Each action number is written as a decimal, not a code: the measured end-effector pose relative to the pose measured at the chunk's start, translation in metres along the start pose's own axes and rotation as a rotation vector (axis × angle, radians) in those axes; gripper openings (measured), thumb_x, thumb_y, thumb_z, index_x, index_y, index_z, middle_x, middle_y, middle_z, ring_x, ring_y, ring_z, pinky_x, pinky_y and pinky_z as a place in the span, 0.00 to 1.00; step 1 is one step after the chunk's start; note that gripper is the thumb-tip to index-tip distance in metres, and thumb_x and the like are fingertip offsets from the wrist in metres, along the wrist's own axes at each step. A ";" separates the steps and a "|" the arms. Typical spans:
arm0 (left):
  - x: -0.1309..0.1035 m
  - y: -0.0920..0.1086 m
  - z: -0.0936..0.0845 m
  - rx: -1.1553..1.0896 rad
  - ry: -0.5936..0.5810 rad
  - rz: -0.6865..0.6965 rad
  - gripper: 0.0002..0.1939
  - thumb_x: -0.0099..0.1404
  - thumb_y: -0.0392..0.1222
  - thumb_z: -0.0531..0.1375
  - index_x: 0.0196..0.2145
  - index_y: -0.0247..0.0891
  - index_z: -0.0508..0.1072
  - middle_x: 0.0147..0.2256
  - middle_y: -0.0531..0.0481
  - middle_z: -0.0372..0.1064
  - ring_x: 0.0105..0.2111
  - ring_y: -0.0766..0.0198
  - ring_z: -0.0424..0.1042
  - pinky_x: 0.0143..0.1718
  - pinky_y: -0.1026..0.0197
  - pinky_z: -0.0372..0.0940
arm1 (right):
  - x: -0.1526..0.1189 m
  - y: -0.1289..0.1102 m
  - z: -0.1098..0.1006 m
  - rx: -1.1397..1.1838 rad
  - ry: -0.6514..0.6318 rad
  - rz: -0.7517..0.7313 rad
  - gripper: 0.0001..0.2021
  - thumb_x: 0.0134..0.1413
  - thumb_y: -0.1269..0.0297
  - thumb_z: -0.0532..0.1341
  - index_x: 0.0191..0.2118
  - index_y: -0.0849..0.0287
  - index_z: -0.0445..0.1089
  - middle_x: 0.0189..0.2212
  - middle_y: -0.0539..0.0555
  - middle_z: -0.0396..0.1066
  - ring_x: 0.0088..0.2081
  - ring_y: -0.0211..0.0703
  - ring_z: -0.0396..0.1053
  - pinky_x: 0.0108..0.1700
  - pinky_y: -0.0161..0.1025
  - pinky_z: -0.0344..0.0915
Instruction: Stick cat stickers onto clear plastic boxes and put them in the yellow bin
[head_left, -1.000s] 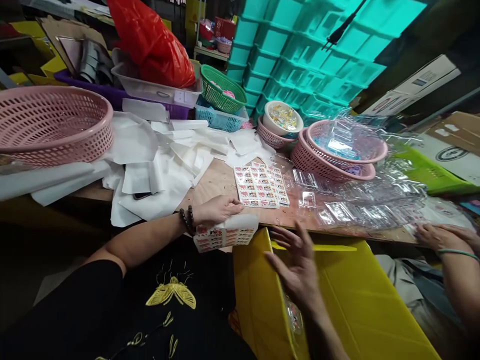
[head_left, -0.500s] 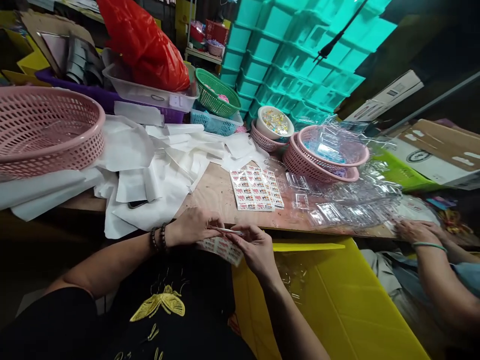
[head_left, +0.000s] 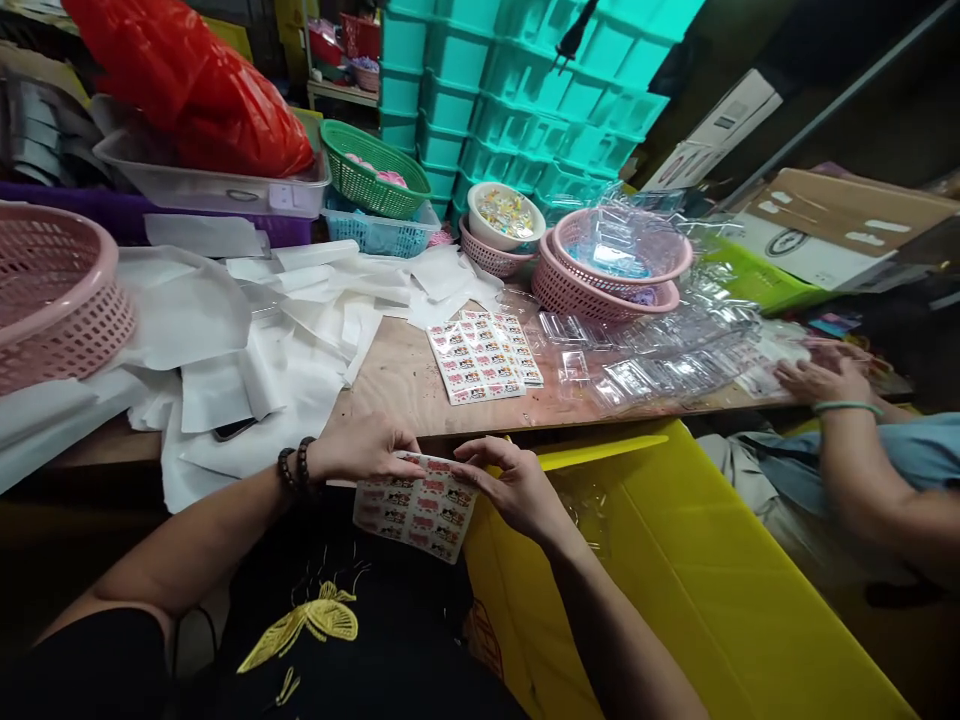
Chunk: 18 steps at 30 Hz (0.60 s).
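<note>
Both my hands pinch the top edge of a sticker sheet (head_left: pixel 417 510), which hangs over my lap just before the table edge. Pink and multicoloured prints in rows cover its face. My left hand (head_left: pixel 367 447) grips the upper left part, fingers closed. At the upper right corner, my right hand (head_left: pixel 510 482) holds it between thumb and fingers. Beyond them on the wooden table (head_left: pixel 401 385) lies a stack of similar sticker sheets (head_left: pixel 480 362). White backing papers (head_left: pixel 300 310) are strewn to the left of the stack, partly covering a dark flat object.
Clear plastic cases (head_left: pixel 660 365) are heaped on the right, beside pink baskets (head_left: pixel 600 300) and a white bowl (head_left: pixel 506 215). Another person's hands (head_left: pixel 821 375) work at the far right. A yellow box (head_left: pixel 660 560) stands below the table edge. Turquoise crates (head_left: pixel 480 100) are stacked behind.
The sticker sheet has tilted so its printed face shows more fully, and it hangs lower between my hands. My view has turned to the right. The other person's hands have shifted slightly.
</note>
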<state>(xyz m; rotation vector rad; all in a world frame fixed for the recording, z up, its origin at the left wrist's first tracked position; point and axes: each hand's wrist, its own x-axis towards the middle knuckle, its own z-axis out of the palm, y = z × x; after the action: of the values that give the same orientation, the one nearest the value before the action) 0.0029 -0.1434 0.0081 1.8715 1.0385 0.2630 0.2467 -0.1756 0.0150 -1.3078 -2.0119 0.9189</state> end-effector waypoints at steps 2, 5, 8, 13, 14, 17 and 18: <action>0.006 -0.002 0.001 -0.029 -0.060 -0.037 0.19 0.59 0.55 0.63 0.33 0.34 0.82 0.25 0.50 0.75 0.23 0.66 0.66 0.24 0.66 0.55 | -0.001 0.005 -0.003 -0.089 0.007 -0.081 0.07 0.56 0.56 0.65 0.32 0.52 0.76 0.26 0.49 0.77 0.30 0.41 0.73 0.53 0.48 0.64; 0.014 0.000 0.003 -0.088 -0.132 -0.089 0.20 0.59 0.56 0.62 0.31 0.34 0.80 0.23 0.50 0.73 0.21 0.67 0.65 0.22 0.66 0.55 | -0.003 0.011 -0.005 -0.136 0.021 -0.114 0.07 0.53 0.56 0.68 0.34 0.53 0.76 0.28 0.50 0.78 0.32 0.42 0.73 0.56 0.51 0.61; 0.021 0.004 0.005 -0.089 -0.135 -0.135 0.20 0.60 0.57 0.62 0.29 0.34 0.79 0.22 0.50 0.73 0.20 0.67 0.65 0.21 0.66 0.54 | -0.004 0.012 -0.005 -0.025 0.051 -0.009 0.10 0.51 0.54 0.68 0.35 0.55 0.76 0.30 0.52 0.78 0.32 0.43 0.73 0.40 0.40 0.68; 0.029 0.006 0.004 -0.067 -0.089 -0.114 0.18 0.55 0.55 0.66 0.31 0.34 0.79 0.26 0.50 0.75 0.25 0.65 0.69 0.24 0.66 0.57 | -0.002 0.012 -0.009 0.116 0.032 0.130 0.09 0.54 0.57 0.65 0.29 0.56 0.75 0.27 0.51 0.77 0.29 0.40 0.73 0.32 0.35 0.67; 0.031 0.005 0.004 -0.073 -0.086 -0.114 0.18 0.54 0.55 0.67 0.31 0.34 0.79 0.27 0.50 0.75 0.25 0.65 0.69 0.25 0.67 0.57 | -0.001 0.014 -0.010 0.125 0.022 0.144 0.09 0.54 0.58 0.65 0.29 0.56 0.75 0.26 0.51 0.77 0.28 0.40 0.73 0.32 0.35 0.67; 0.034 0.003 0.001 -0.106 -0.106 -0.161 0.18 0.55 0.54 0.66 0.28 0.34 0.78 0.24 0.51 0.73 0.23 0.66 0.67 0.23 0.67 0.55 | 0.004 0.022 -0.013 0.116 0.010 0.136 0.08 0.55 0.58 0.64 0.30 0.56 0.76 0.27 0.51 0.78 0.28 0.40 0.72 0.33 0.36 0.69; 0.034 0.002 0.000 -0.143 -0.122 -0.186 0.18 0.55 0.54 0.66 0.27 0.33 0.77 0.22 0.52 0.72 0.22 0.67 0.66 0.22 0.66 0.54 | 0.005 0.025 -0.012 0.082 0.031 0.092 0.08 0.56 0.59 0.64 0.31 0.56 0.76 0.26 0.50 0.78 0.28 0.40 0.72 0.38 0.39 0.70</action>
<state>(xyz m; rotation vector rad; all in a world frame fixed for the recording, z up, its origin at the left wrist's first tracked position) 0.0249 -0.1177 0.0016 1.6309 1.0727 0.1091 0.2680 -0.1607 0.0029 -1.3707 -1.8831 1.0063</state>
